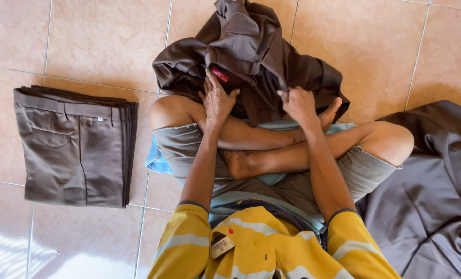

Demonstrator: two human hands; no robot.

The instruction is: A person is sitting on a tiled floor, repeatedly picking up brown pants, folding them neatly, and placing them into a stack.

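Observation:
I sit cross-legged on a tiled floor, looking down at my lap. A crumpled pair of dark brown trousers [251, 57] with a small red label lies bunched over my shins. My left hand [216, 99] grips the trousers' fabric just below the red label. My right hand [297, 105] is closed on the fabric's edge to the right, near my foot. Both arms reach forward from yellow striped sleeves.
A neat stack of folded brown trousers [75, 147] lies on the floor at the left. A loose heap of grey-brown garments [432, 191] spreads at the right. A light blue cushion [158, 163] shows under my legs. Beige tiles [101, 41] surround everything.

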